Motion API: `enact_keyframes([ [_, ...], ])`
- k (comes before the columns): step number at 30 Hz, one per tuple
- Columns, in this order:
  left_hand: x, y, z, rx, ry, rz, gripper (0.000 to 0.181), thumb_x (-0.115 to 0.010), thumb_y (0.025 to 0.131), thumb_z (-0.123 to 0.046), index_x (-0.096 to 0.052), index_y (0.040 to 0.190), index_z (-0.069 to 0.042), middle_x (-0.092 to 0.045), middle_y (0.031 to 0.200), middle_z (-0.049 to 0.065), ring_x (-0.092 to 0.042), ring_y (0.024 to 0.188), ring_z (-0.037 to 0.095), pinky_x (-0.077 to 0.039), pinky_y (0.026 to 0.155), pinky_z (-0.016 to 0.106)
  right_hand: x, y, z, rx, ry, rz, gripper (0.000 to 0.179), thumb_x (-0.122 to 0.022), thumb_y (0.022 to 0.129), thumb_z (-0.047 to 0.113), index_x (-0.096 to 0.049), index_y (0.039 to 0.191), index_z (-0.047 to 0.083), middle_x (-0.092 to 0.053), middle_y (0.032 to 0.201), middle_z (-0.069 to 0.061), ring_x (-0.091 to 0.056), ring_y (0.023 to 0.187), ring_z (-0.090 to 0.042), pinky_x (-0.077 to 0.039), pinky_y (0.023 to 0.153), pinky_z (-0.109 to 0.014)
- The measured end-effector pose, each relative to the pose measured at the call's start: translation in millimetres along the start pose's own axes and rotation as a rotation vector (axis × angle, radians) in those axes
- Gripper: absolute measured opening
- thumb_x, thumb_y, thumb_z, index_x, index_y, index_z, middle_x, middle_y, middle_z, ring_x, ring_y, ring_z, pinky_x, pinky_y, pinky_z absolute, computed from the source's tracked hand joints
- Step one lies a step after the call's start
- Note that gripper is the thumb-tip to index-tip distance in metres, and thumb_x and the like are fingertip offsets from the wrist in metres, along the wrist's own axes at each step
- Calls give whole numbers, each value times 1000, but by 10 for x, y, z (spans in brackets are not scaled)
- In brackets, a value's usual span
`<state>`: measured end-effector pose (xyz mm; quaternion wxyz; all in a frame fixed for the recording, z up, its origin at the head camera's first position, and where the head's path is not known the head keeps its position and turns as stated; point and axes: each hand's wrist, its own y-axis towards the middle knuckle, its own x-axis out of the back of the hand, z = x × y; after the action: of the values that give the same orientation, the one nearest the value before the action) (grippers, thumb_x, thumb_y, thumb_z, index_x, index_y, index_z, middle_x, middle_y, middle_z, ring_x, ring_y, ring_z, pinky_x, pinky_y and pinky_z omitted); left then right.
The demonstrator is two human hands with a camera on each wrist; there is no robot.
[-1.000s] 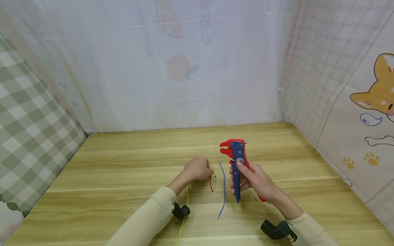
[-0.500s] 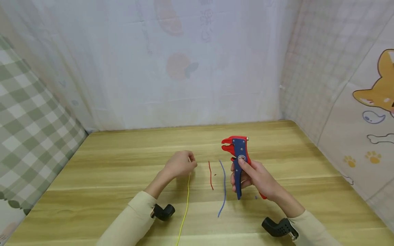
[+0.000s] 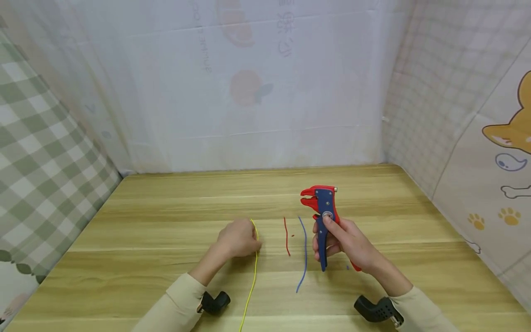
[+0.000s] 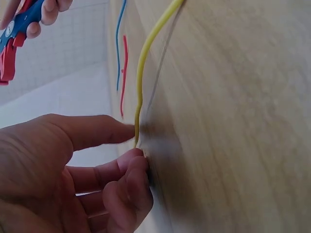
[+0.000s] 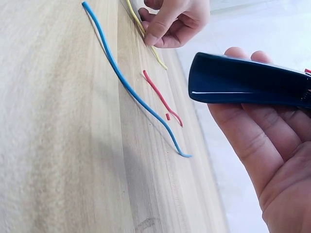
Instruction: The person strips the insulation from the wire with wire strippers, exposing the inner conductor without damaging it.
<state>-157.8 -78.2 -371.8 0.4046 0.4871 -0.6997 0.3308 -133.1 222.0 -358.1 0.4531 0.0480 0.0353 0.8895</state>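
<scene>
My left hand (image 3: 239,238) has its thumb and curled fingers about a thin yellow wire (image 3: 253,281), a little below its far end. In the left wrist view, the thumb tip lies against the yellow wire (image 4: 141,77), with the fingertips close to the table. My right hand (image 3: 346,242) grips a red and blue wire stripper (image 3: 322,230) upright, thumb on its round pivot, red jaws apart and pointing left. Nothing sits between those jaws. In the right wrist view, one dark blue handle (image 5: 248,80) crosses in front of the fingers.
Between the hands, a short red wire (image 3: 286,237) and a longer blue wire (image 3: 305,253) lie on the wooden table (image 3: 166,207). A tiny red scrap (image 3: 292,235) is beside the red wire, and a small blue scrap (image 3: 347,267) near the right hand. Cloth walls (image 3: 174,106) enclose the table.
My left hand has let go of the red wire, leaving it on the table, and moved left to the yellow wire, then slightly toward me. The right hand keeps holding the wire stripper.
</scene>
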Motion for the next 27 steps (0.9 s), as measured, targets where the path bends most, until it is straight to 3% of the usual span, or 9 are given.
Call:
enact_keyframes([
  [3,7,-8,-52,19,1,20,48,-63,77,-3,-32,46,-20,-19,46,-12,-18,46,6,-14,45,22,0,-3,-5,6,-2,-4,37,-30,118,27,-54,114,0,-74,90,-4,-79,79,-22,-66,76,-42],
  [5,-23,14,-4,-5,8,10,48,-65,79,-6,-33,47,-22,-20,46,-13,-18,45,5,-14,45,22,1,-4,-7,11,-3,-3,37,-29,118,27,-54,114,0,-74,90,-5,-79,79,-23,-66,76,-42],
  [9,42,22,9,-1,18,-7,34,-69,86,-12,-51,58,-20,-43,54,-11,-38,50,9,-29,46,24,4,-4,2,10,-14,-8,36,-30,118,27,-54,115,-1,-74,91,-5,-79,79,-25,-66,77,-42],
  [12,178,11,-50,16,12,-32,10,-69,90,-9,-66,81,-12,-62,72,-3,-53,61,13,-41,54,28,6,-4,18,2,-31,-29,35,-32,118,27,-53,116,-1,-74,91,-5,-79,80,-25,-66,77,-41],
  [13,213,16,-59,6,-1,-53,5,-68,91,-7,-70,88,-10,-65,76,-1,-55,63,14,-42,55,28,9,-2,28,-2,-37,-37,35,-33,117,27,-53,116,-1,-74,91,-5,-79,80,-26,-66,77,-41],
  [17,321,0,-127,-80,-82,-166,19,-63,98,-4,-77,110,-7,-75,89,4,-60,65,13,-46,58,28,10,4,50,-9,-52,-53,33,-36,117,26,-53,116,-2,-73,90,-5,-79,79,-25,-66,77,-40],
  [23,303,-40,-252,-212,-283,-410,14,-68,100,-7,-80,108,-10,-78,93,6,-69,75,14,-58,72,32,-19,4,28,-12,-60,-71,33,-39,116,24,-52,115,-6,-73,89,-6,-79,78,-26,-66,76,-41],
  [27,258,-42,-302,-265,-406,-484,13,-71,99,-6,-80,107,-8,-78,94,10,-69,74,15,-60,74,32,-29,-11,6,-9,-58,-60,32,-40,116,22,-52,113,-7,-73,88,-7,-79,76,-28,-66,76,-42],
])
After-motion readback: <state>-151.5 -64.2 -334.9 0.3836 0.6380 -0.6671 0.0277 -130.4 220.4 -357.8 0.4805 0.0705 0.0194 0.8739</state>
